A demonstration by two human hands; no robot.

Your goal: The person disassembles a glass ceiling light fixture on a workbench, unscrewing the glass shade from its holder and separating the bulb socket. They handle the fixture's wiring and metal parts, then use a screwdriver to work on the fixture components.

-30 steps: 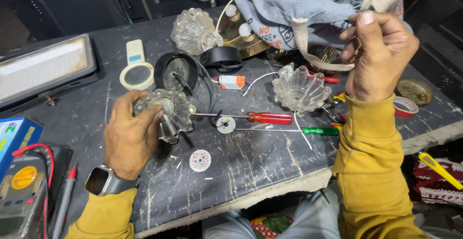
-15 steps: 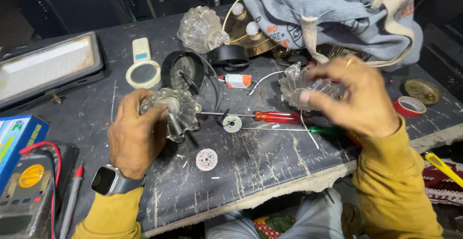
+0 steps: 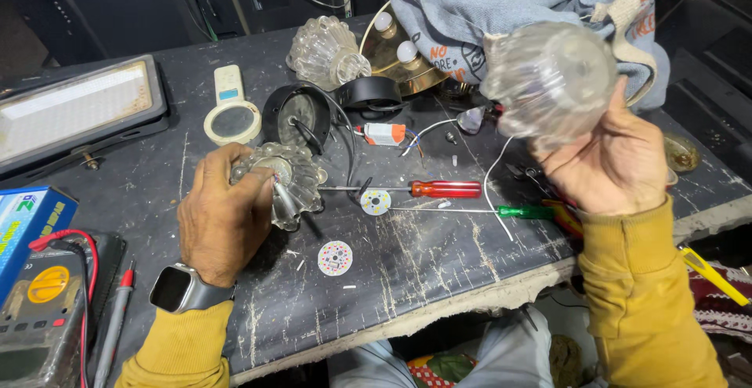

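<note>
Ribbed glass shade (image 3: pixel 552 79) now aloft in right hand (image 3: pixel 615 161).

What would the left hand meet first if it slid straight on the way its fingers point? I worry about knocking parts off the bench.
The left hand already grips a glass shade. Beyond it, probably the black round housing comes first, though depth is hard to judge.

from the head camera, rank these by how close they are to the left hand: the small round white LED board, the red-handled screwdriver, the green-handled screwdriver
From the left hand:
1. Small round white LED board, just to its right.
2. Red-handled screwdriver, mid-table.
3. Green-handled screwdriver, farthest right.
</note>
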